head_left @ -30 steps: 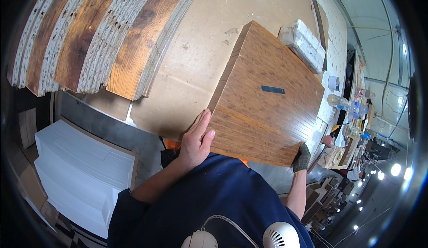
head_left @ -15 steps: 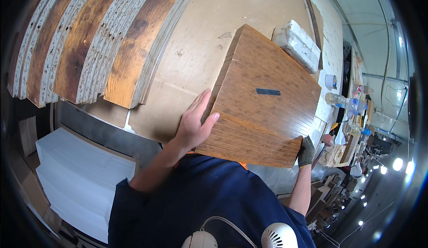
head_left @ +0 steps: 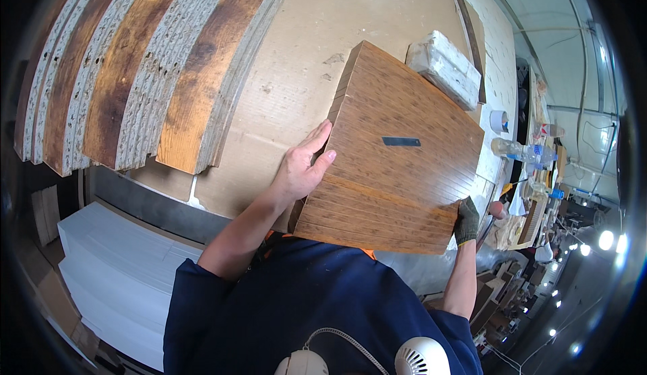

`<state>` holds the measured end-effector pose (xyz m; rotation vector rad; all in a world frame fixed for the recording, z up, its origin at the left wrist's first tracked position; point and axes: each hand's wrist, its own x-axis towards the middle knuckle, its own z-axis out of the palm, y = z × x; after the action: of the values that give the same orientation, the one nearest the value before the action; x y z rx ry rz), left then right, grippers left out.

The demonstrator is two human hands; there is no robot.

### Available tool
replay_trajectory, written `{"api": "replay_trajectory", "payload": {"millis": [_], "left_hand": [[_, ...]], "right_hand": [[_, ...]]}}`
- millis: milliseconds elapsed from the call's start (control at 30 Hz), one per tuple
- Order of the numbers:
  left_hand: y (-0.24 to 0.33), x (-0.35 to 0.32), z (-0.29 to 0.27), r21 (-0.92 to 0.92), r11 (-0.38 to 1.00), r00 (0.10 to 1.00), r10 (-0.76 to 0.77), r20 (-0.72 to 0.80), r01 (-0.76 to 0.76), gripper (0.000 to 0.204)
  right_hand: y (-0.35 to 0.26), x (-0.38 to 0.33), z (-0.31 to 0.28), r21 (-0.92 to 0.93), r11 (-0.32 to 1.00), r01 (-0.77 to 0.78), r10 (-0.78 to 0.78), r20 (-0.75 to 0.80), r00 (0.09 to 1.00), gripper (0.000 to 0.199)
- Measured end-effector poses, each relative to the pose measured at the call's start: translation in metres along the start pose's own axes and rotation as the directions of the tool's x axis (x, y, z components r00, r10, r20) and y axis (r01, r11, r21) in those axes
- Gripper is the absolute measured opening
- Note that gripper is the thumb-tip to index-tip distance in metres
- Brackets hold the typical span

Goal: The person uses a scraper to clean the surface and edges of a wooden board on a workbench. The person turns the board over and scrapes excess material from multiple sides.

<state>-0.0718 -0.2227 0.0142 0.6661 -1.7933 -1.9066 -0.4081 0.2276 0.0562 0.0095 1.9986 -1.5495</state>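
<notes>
A stack of brown wood-grain boards [head_left: 404, 99] lies at a slant on the bench in front of me, its near edge close to my body. My bare left hand [head_left: 303, 166] is open, fingers stretched flat along the stack's left side and thumb at the upper edge. At the near right corner, my right hand [head_left: 466, 221], in a dark knit glove, presses against the board ends; most of its fingers are hidden. A short dark flat strip [head_left: 401, 142] with a small hole rests on the top board.
Stacked planks [head_left: 182, 105] with rough grey edges stand at the left. Behind the boards sits a white-wrapped block [head_left: 445, 68], with a tape roll [head_left: 499, 121] and plastic bottles [head_left: 522, 151] to the right. White sheets [head_left: 121, 267] are piled low at left.
My left hand has slid a little farther up the stack's left side, and its forearm has shifted. The right hand stays at the near right corner, turned slightly.
</notes>
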Motion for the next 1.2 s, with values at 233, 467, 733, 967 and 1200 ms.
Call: {"api": "replay_trajectory", "payload": {"millis": [233,467,733,967,1200], "left_hand": [[0.0,-0.001,0.003,0.017,1.0,1.0,-0.014,-0.012,0.014,0.053],[-0.001,-0.002,0.008,0.018,1.0,0.999,0.016,-0.037,-0.015,0.054],[0.008,-0.011,0.011,0.122,0.993,0.999,0.0,-0.036,0.004,0.056],[0.008,-0.011,0.012,0.121,0.993,0.999,0.0,-0.042,0.005,0.055],[0.006,-0.01,0.007,0.127,0.992,1.0,-0.018,0.005,0.017,0.057]], "right_hand": [[-0.004,-0.002,0.006,-0.03,0.999,-0.021,0.018,-0.112,0.994,0.01],[-0.006,-0.002,0.008,0.01,1.0,-0.019,0.019,-0.052,0.998,0.033],[0.0,0.007,-0.003,0.017,1.0,0.001,0.0,-0.061,0.998,0.06],[0.004,0.008,-0.011,0.024,1.0,-0.013,0.016,-0.109,0.994,0.059],[-0.008,0.007,0.001,-0.032,0.999,-0.033,0.03,-0.094,0.995,0.062]]}}
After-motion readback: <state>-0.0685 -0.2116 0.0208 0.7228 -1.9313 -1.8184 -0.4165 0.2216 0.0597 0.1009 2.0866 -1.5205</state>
